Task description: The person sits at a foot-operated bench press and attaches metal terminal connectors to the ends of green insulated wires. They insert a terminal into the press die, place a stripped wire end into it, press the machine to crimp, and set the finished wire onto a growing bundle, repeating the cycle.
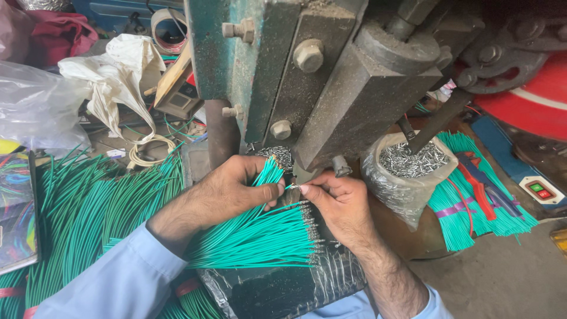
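My left hand (pixel 233 190) grips a small bunch of green wires (pixel 269 172) and holds one wire's tip out toward the press. My right hand (pixel 335 201) pinches a small metal terminal at that wire's end, just below the grey and green press machine (pixel 331 77). Between my forearms lies a fanned pile of green wires with metal terminals (pixel 260 236) on a black plastic-wrapped surface (pixel 283 286).
A plastic bag of small metal terminals (pixel 410 162) sits right of the press. More green wire bundles lie at left (pixel 88 207) and right (pixel 472 201). A switch box with red and green buttons (pixel 540 190) is at far right. White cloth (pixel 118 71) and clutter sit behind.
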The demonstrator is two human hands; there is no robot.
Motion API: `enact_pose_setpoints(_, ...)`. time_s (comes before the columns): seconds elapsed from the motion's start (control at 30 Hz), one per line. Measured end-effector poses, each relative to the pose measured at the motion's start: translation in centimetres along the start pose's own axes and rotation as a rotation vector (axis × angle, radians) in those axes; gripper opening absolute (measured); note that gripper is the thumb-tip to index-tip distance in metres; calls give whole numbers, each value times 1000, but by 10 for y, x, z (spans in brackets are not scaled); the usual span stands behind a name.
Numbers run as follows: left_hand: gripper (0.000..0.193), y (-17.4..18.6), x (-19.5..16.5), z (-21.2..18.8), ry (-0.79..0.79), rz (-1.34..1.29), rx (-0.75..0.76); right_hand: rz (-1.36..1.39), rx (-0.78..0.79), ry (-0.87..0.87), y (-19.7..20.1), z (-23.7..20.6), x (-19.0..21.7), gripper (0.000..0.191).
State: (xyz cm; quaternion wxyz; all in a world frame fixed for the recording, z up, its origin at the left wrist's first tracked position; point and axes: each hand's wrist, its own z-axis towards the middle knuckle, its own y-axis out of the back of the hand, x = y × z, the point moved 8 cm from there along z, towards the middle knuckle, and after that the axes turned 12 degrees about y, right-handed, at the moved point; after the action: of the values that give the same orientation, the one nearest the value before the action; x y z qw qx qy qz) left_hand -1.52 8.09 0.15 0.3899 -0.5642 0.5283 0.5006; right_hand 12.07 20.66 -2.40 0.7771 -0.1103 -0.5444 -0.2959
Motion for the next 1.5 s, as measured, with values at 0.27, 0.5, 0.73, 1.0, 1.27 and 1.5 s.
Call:
enact_pose_setpoints(0.27, 11, 2, 5, 2, -3, 11, -1, -222, 28, -59, 9, 1, -7, 9)
enact_pose_setpoints(0.5, 15, 2, -3, -3, -4, 9, -21, -31, 23, -59, 0, -7, 8, 15)
enact_pose_setpoints(0.73, 22, 0, -1, -2, 36, 26, -5, -530, 194, -45, 28, -27, 49, 15)
enact_pose_setpoints(1.0, 17, -1, -2, -2, 28, -47, 27, -494, 189, -15, 24, -31, 35, 11)
enact_pose_setpoints(1.27, 18, 1, 0, 0, -9, 52, -19, 40, -28, 75, 5, -6, 13, 13)
enact_pose_setpoints(1.5, 20, 3, -1, 0, -69, 51, -19, 31, 18, 3, -2, 0, 1, 12)
